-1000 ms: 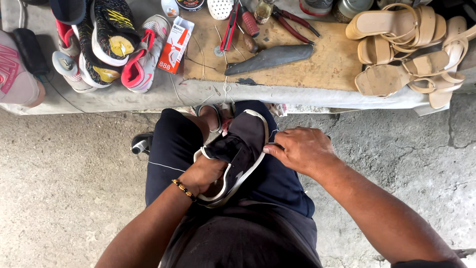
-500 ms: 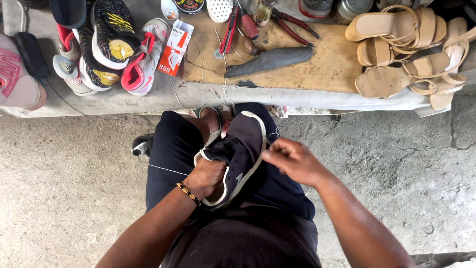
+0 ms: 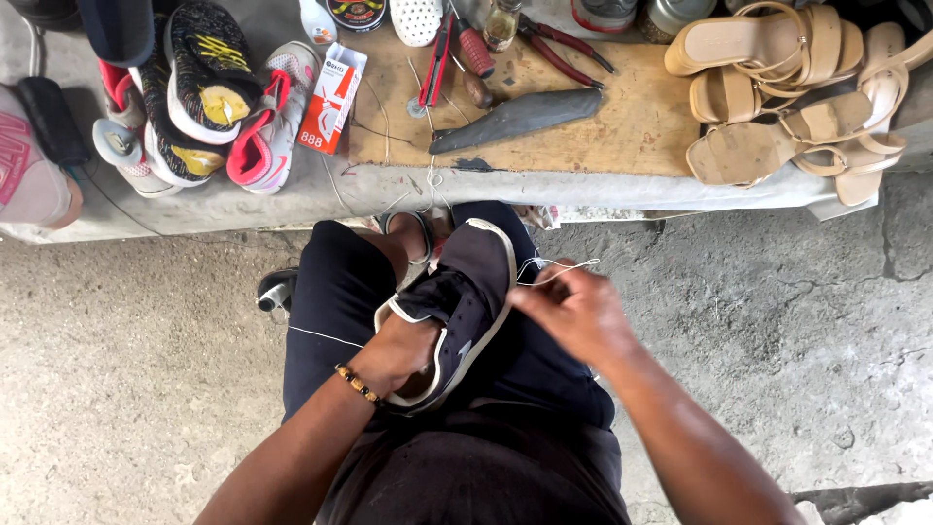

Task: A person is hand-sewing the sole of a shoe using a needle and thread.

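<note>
A dark navy sneaker with a white sole edge [image 3: 466, 292] rests on my lap, toe pointing away from me. My left hand [image 3: 398, 350] is tucked inside the shoe's opening and holds it; a beaded bracelet circles that wrist. My right hand [image 3: 573, 311] is at the shoe's right side with its fingers pinched on a thin white thread [image 3: 556, 272] that loops from the sole edge.
A low ledge ahead carries a wooden board [image 3: 632, 126] with pliers, a screwdriver and a dark leather piece [image 3: 520, 117]. Colourful sneakers [image 3: 194, 97] and a small red-and-white box [image 3: 328, 97] lie at left, tan sandals [image 3: 787, 97] at right. Concrete floor lies on both sides.
My right hand has shifted along the shoe's right edge and drawn the white thread out into a visible loop. The left hand has stayed inside the shoe.
</note>
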